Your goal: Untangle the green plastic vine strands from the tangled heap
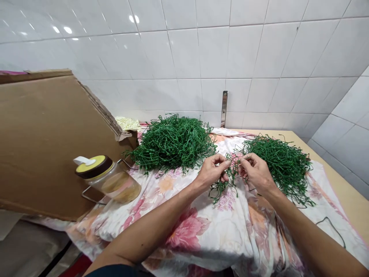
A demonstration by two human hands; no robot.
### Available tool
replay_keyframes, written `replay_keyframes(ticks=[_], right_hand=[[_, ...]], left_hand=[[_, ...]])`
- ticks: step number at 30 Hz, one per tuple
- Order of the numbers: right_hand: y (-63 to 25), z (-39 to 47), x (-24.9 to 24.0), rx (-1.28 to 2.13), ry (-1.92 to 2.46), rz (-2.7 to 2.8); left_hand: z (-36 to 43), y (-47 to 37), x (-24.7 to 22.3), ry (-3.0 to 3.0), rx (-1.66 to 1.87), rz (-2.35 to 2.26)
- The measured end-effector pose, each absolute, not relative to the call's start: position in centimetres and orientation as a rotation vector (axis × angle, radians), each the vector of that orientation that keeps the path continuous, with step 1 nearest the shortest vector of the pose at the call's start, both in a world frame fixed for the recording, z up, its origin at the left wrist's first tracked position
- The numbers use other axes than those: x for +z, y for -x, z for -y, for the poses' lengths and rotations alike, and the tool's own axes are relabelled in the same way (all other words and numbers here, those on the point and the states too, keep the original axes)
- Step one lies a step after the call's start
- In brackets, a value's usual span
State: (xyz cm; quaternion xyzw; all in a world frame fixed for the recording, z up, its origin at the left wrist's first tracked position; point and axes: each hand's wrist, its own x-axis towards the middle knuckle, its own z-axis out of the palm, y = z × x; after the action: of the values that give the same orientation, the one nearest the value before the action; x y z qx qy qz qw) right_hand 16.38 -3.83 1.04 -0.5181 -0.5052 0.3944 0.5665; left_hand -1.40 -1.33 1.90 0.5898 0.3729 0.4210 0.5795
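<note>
My left hand is closed, thumb against fingers, on some thin green wiry stems with small knobbed tips. A small loose bunch of green stems lies just under and beside it on the cloth. A short way to the right, my right hand pinches the end of a green stem between thumb and fingertips. A large heap of the same green stems lies beyond my left hand. Another, flatter heap of green stems spreads just right of my right hand.
A floral cloth covers most of the wooden table. At left stands a big cardboard box, with a tilted lidded jar before it. Pale small pieces lie behind the box. A tiled wall closes off the back.
</note>
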Motion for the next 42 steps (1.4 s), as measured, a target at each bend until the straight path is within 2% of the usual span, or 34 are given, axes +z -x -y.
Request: replay_keyframes(ticks=[4, 12, 20, 30, 35, 42], right_hand=[[-16.5, 3.8, 1.2, 0.912, 1.173, 1.048], [-16.3, 4.6, 2.0, 0.828, 1.055, 1.141], [-16.6, 4.6, 1.9, 0.870, 1.002, 1.262], [-17.0, 5.1, 2.1, 0.836, 1.060, 1.272], [-17.3, 5.1, 1.8, 0.558, 1.148, 1.367], [-16.9, 5.4, 1.6, 0.279, 1.131, 1.388]], left_hand=[[1.2, 1.3, 2.0, -1.287, 1.108, -0.859], [1.3, 1.3, 1.6, -1.445, 0.979, -0.973], [2.2, 1.8, 3.5, -1.589, 0.786, -0.798], [1.2, 1.9, 2.9, -1.276, 0.988, -0.770], [0.8, 2.3, 3.4, -1.296, 1.074, -0.909], [1.5, 2.3, 3.3, -1.589, 0.925, -1.081]])
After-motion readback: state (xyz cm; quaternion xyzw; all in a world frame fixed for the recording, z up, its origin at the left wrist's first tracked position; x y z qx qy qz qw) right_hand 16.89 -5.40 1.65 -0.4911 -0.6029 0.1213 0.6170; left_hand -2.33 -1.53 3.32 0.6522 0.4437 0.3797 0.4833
